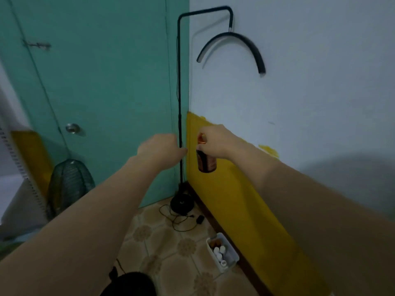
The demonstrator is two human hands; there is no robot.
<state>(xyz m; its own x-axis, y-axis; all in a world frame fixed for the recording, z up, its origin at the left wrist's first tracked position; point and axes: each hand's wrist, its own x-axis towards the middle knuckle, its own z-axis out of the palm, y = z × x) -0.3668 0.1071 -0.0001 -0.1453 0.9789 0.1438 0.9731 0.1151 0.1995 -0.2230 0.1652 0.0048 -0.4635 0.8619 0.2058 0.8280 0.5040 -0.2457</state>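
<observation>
My right hand [215,142] grips a dark brown bottle [206,163] near its neck and holds it upright in the air in front of the yellow lower wall. The bottle's top shows orange between my fingers. My left hand [162,148] is curled round the thin black pole of a floor lamp [179,82], at about the height of the bottle. Both arms reach forward from the bottom of the view. The lamp's pole rises to a bent arm with a black arc-shaped head [233,45] against the white wall.
The lamp's round base [181,202] stands in the room corner with a tangled cord and plug beside it. A white tray [232,252] of small bottles sits on the tiled floor by the wall. A teal door [96,71] and a fan [68,184] are left.
</observation>
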